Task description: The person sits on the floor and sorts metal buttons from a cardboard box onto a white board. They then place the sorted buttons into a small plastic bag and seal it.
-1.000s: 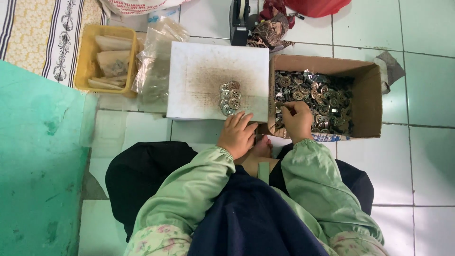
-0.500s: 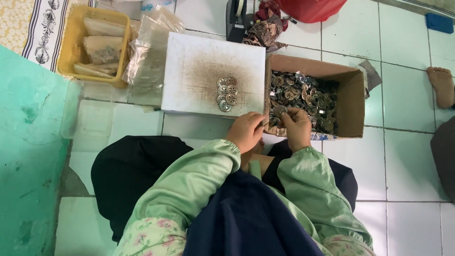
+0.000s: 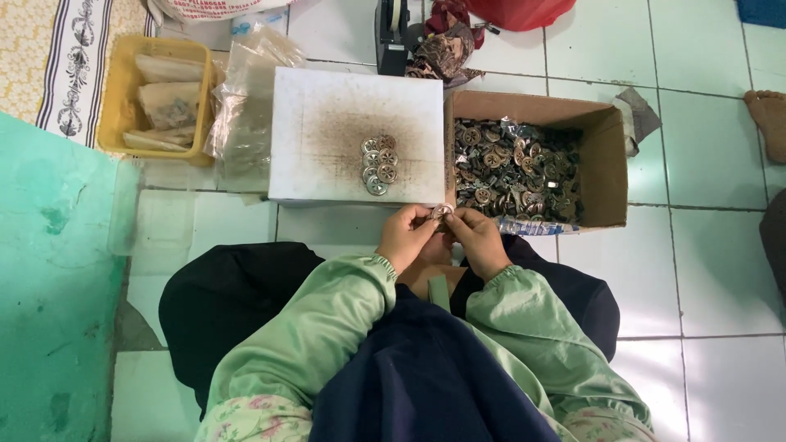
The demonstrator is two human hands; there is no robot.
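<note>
small round metal piece (image 3: 442,212) | brownish-silver disc with cut-out pattern | pinched between fingertips of left hand (image 3: 407,237) and right hand (image 3: 477,239) | held roughly flat, face up | just in front of white board's near edge, beside cardboard box corner

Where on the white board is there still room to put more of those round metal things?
White board: bare left of the small pile, though dusty brown in the middle, and bare along the top edge. The cardboard box is crowded with metal pieces. Both hands crowd the board's near edge.
</note>
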